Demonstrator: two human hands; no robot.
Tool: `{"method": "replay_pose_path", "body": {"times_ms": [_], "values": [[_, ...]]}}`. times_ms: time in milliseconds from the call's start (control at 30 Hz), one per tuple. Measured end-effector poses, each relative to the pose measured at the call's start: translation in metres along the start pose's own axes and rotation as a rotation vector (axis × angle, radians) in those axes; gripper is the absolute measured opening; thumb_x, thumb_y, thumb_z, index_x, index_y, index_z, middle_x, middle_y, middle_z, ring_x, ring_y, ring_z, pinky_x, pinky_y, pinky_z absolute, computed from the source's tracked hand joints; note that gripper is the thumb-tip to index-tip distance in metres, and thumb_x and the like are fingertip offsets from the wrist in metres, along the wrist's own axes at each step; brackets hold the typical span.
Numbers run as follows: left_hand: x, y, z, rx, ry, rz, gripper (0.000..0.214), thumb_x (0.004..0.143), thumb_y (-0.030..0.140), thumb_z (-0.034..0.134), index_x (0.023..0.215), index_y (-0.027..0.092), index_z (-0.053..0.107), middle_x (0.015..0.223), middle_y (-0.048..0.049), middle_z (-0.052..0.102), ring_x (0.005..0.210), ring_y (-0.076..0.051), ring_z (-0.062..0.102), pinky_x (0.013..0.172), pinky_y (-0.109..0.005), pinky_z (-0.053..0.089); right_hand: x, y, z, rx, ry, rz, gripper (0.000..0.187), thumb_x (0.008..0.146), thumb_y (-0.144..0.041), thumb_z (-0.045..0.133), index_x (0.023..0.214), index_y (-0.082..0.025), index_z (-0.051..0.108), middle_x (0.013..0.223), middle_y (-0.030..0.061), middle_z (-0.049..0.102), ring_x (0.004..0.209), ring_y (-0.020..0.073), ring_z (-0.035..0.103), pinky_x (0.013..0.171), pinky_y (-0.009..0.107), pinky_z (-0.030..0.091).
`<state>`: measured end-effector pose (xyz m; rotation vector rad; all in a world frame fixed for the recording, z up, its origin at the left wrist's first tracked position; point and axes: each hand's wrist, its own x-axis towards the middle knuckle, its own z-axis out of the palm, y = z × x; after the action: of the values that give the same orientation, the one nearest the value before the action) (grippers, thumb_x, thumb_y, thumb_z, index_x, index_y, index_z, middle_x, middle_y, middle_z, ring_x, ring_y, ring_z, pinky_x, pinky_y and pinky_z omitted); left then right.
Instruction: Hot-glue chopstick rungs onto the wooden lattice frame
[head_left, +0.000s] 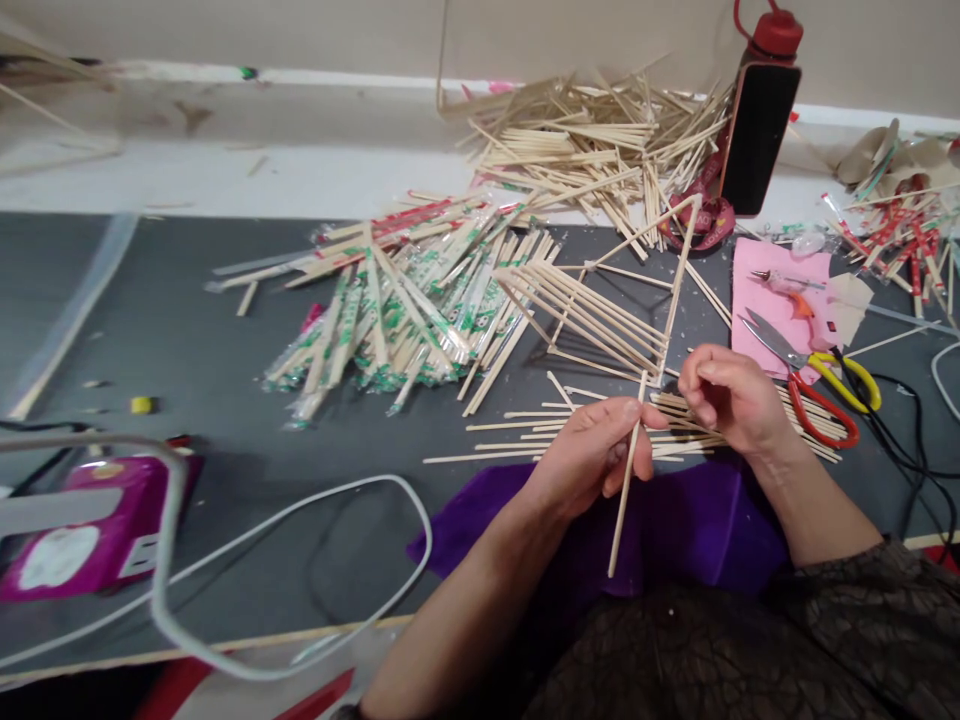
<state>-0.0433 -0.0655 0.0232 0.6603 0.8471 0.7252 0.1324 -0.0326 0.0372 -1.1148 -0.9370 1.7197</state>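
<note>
My left hand [592, 450] is closed on a single bare wooden stick [624, 500], held almost upright with its lower end over a purple cloth [697, 525]. My right hand [731, 395] hovers just to the right, fingers curled in a loose pinch over loose sticks [525, 435] lying on the grey table [187, 340]; whether it holds anything is hidden. Behind both hands stands a frame of glued sticks [600, 310].
A heap of wrapped chopsticks [397, 300] lies left of the frame, and bare sticks [592, 140] are piled at the back. A black bottle with red cap [759, 110], red-and-yellow scissors [817, 385], pink paper [772, 300], a white cable [285, 520] and a pink pack [90, 535] surround them.
</note>
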Motion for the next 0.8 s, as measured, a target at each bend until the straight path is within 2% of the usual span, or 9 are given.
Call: {"method": "replay_pose_path", "body": {"times_ms": [167, 267, 467, 600, 800], "values": [[-0.0012, 0.0007, 0.0002, -0.009, -0.054, -0.025, 0.038, 0.079, 0.052, 0.063, 0.081, 0.014, 0.064, 0.044, 0.0011, 0.061, 0.026, -0.004, 0.032, 0.028, -0.017, 0.016, -0.0019, 0.0074, 0.005, -0.015, -0.042, 0.074, 0.007, 0.066, -0.021, 0.065, 0.07, -0.016, 0.061, 0.063, -0.0034, 0.062, 0.044, 0.0055, 0.052, 0.036, 0.014, 0.037], [-0.001, -0.0006, 0.0005, -0.011, -0.086, -0.022, 0.037, 0.08, 0.051, 0.063, 0.081, 0.014, 0.064, 0.046, 0.0009, 0.061, 0.027, -0.004, 0.033, 0.028, -0.017, 0.017, -0.0019, 0.0091, 0.0066, 0.011, -0.059, 0.094, 0.013, 0.066, -0.018, 0.065, 0.078, -0.017, 0.063, 0.071, -0.0026, 0.064, 0.051, 0.0064, 0.056, 0.04, 0.015, 0.042], [-0.0008, -0.0038, 0.0014, 0.03, -0.1, -0.01, 0.036, 0.08, 0.05, 0.062, 0.08, 0.014, 0.064, 0.046, 0.0011, 0.061, 0.028, -0.004, 0.033, 0.029, -0.017, 0.017, -0.0009, 0.0079, 0.0086, -0.007, -0.144, 0.167, 0.013, 0.067, -0.025, 0.066, 0.075, -0.015, 0.063, 0.059, -0.0033, 0.062, 0.046, 0.0062, 0.053, 0.041, 0.016, 0.042], [-0.0011, -0.0044, 0.002, 0.07, -0.069, -0.004, 0.036, 0.08, 0.05, 0.061, 0.081, 0.014, 0.064, 0.047, 0.0015, 0.06, 0.028, -0.004, 0.032, 0.03, -0.017, 0.017, -0.0016, 0.0085, 0.0086, -0.066, -0.103, 0.15, 0.012, 0.068, -0.026, 0.068, 0.072, -0.016, 0.063, 0.048, -0.0056, 0.057, 0.041, 0.0053, 0.049, 0.04, 0.015, 0.04], [-0.001, -0.003, 0.0028, 0.174, 0.055, -0.006, 0.029, 0.071, 0.042, 0.071, 0.072, 0.016, 0.056, 0.048, 0.0043, 0.06, 0.029, -0.002, 0.033, 0.031, -0.015, 0.019, -0.0031, 0.0091, 0.0065, -0.16, -0.047, 0.082, 0.008, 0.068, -0.024, 0.066, 0.07, -0.016, 0.062, 0.05, -0.0067, 0.055, 0.038, 0.0043, 0.046, 0.037, 0.015, 0.037]]}}
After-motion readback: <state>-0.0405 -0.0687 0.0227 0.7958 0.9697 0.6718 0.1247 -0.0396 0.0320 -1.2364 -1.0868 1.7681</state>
